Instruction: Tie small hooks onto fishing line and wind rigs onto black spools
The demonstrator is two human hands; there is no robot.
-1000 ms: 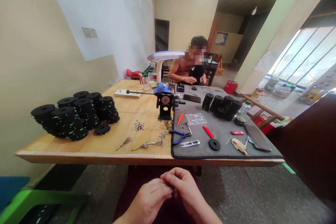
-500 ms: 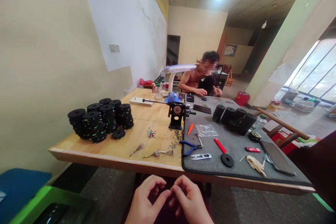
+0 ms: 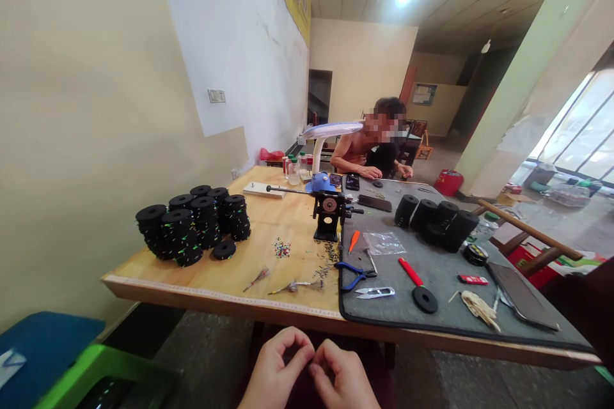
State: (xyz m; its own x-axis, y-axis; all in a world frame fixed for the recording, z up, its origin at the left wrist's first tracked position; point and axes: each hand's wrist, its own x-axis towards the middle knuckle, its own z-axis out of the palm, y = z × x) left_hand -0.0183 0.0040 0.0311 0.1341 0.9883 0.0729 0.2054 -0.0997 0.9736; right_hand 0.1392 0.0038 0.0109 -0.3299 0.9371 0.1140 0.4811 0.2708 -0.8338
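Observation:
My left hand and my right hand are held together at the bottom of the view, below the near edge of the wooden table. Both have curled fingers, with the fingertips meeting between them. Whatever they pinch is too small or hidden to name. On the table in front lie a grey mat, blue pliers, small snips, a red-handled tool and a black disc.
Stacks of black spools stand at the table's left; more black rolls on the mat. A black hand-crank winder and a white lamp stand mid-table. Another person sits at the far end. A green and blue stool is at lower left.
The camera has tilted up and the table looks farther off. My hands have sunk lower in view and stay pressed together, fingers curled.

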